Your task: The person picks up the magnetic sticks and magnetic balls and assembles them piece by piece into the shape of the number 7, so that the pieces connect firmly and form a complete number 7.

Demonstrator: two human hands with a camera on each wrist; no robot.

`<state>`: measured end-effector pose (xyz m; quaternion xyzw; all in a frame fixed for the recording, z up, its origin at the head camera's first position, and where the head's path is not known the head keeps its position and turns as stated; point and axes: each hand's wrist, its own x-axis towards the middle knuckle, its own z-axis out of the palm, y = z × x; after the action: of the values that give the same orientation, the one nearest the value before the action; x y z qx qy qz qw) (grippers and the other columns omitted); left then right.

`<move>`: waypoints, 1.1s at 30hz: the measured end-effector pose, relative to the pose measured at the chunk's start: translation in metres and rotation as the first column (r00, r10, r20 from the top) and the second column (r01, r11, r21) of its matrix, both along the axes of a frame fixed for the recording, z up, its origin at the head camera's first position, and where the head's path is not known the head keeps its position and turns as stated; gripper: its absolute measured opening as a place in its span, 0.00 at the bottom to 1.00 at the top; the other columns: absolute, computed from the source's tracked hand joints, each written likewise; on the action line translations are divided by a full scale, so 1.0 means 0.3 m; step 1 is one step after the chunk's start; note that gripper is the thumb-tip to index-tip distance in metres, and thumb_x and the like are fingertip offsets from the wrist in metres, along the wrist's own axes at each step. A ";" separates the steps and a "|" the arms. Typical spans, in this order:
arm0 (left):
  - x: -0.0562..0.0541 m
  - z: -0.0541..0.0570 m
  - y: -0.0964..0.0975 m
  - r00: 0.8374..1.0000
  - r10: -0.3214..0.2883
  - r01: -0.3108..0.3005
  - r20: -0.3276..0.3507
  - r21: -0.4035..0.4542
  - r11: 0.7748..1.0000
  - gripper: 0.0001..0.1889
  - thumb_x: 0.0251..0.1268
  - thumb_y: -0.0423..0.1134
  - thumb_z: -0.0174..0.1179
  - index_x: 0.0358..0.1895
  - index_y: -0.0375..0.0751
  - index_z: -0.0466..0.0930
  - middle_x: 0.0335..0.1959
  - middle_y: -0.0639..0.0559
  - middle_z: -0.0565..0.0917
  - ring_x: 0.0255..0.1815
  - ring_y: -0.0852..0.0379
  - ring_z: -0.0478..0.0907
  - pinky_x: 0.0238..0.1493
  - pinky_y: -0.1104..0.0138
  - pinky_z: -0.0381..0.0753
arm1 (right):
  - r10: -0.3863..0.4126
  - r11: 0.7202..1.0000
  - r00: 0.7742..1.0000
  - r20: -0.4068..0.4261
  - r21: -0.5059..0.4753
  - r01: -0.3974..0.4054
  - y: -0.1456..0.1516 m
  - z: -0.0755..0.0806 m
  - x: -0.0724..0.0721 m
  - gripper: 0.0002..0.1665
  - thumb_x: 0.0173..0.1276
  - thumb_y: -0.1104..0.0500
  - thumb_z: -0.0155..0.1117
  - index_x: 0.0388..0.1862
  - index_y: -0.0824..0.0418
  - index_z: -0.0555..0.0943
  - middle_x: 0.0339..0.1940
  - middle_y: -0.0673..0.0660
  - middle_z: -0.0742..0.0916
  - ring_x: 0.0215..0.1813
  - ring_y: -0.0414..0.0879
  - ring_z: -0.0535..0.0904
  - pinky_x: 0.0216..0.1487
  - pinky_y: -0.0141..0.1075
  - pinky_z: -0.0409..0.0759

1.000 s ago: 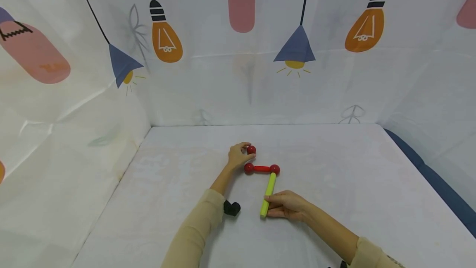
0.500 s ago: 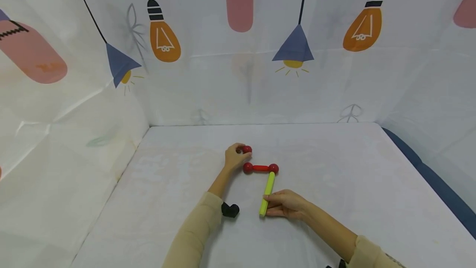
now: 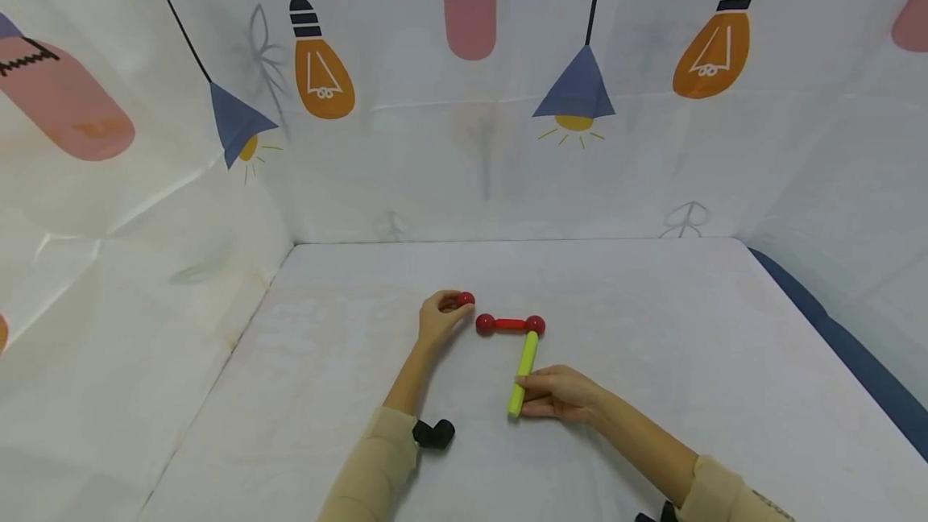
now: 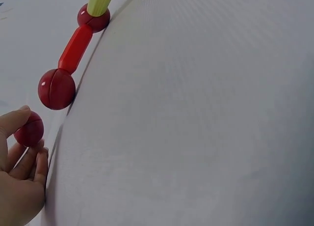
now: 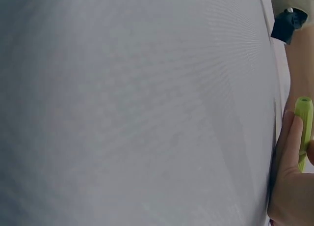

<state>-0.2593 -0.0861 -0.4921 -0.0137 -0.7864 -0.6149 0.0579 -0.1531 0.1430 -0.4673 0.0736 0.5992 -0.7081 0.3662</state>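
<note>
My left hand (image 3: 438,319) pinches a loose red ball (image 3: 466,299) between thumb and fingers, left of and slightly beyond the joined pieces. Those pieces are a short red rod (image 3: 511,325) with one red ball (image 3: 485,324) at its left end and another red ball (image 3: 536,325) at its right end. A longer yellow-green rod (image 3: 528,354) runs from the right ball toward me. Near its lower end my right hand (image 3: 561,395) grips it between thumb and fingers. In the left wrist view, a small gap separates the pinched ball (image 4: 29,129) from the rod's end ball (image 4: 57,89).
All of it lies on a white-covered table (image 3: 652,329). White sheets printed with lamps and bulbs (image 3: 325,79) hang behind and at the sides. A black wrist camera mount (image 3: 434,434) sits at the left sleeve. Dark blue fabric (image 3: 834,329) shows past the table's right edge.
My left hand has moved left and slightly toward me with the pinched ball, away from the joined pieces. The right hand and the yellow-green rod have stayed nearly in place.
</note>
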 end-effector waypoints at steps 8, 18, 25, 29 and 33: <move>0.051 0.012 -0.030 0.999 -0.014 0.013 0.032 0.039 0.999 0.20 0.52 0.33 0.69 0.47 0.29 0.78 0.41 0.38 0.83 0.43 0.49 0.79 0.48 0.64 0.80 | -0.009 1.000 1.000 -0.020 0.017 0.009 -0.001 0.004 -0.023 0.11 0.67 0.58 0.61 0.38 0.67 0.80 0.30 0.57 0.86 0.35 0.45 0.85 0.42 0.36 0.83; 0.111 0.011 -0.046 0.993 -0.104 0.103 0.063 0.020 0.994 0.19 0.50 0.32 0.70 0.46 0.27 0.78 0.39 0.39 0.83 0.39 0.51 0.81 0.45 0.66 0.80 | -0.059 0.997 0.998 0.000 0.044 0.059 0.006 0.001 -0.071 0.15 0.67 0.58 0.61 0.43 0.70 0.78 0.31 0.58 0.87 0.35 0.45 0.85 0.42 0.37 0.83; 0.142 0.017 -0.049 0.980 -0.185 0.188 0.071 -0.029 0.982 0.19 0.51 0.34 0.70 0.46 0.29 0.79 0.39 0.40 0.83 0.39 0.51 0.80 0.45 0.63 0.80 | -0.081 0.996 0.997 0.004 0.029 0.081 0.012 0.004 -0.097 0.15 0.67 0.59 0.61 0.45 0.71 0.76 0.31 0.57 0.86 0.36 0.46 0.85 0.43 0.37 0.82; 0.162 0.030 -0.044 0.973 -0.222 0.225 0.064 -0.059 0.973 0.19 0.51 0.34 0.70 0.46 0.29 0.79 0.38 0.41 0.83 0.38 0.52 0.79 0.43 0.65 0.80 | -0.089 0.995 0.996 0.007 0.034 0.089 0.013 0.006 -0.112 0.17 0.68 0.59 0.60 0.48 0.72 0.74 0.31 0.57 0.86 0.36 0.46 0.85 0.43 0.37 0.82; 0.175 0.032 -0.040 0.964 -0.260 0.264 0.054 -0.086 0.961 0.19 0.51 0.34 0.69 0.46 0.29 0.80 0.38 0.41 0.83 0.37 0.54 0.78 0.41 0.69 0.78 | -0.114 0.990 0.993 0.014 0.079 0.113 0.006 0.006 -0.125 0.19 0.68 0.58 0.60 0.49 0.72 0.75 0.32 0.58 0.87 0.36 0.47 0.85 0.43 0.38 0.82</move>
<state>-0.2068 -0.0982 -0.4824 -0.1075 -0.8063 -0.5802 -0.0413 -0.1906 0.1447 -0.4654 0.1283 0.6178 -0.7032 0.3277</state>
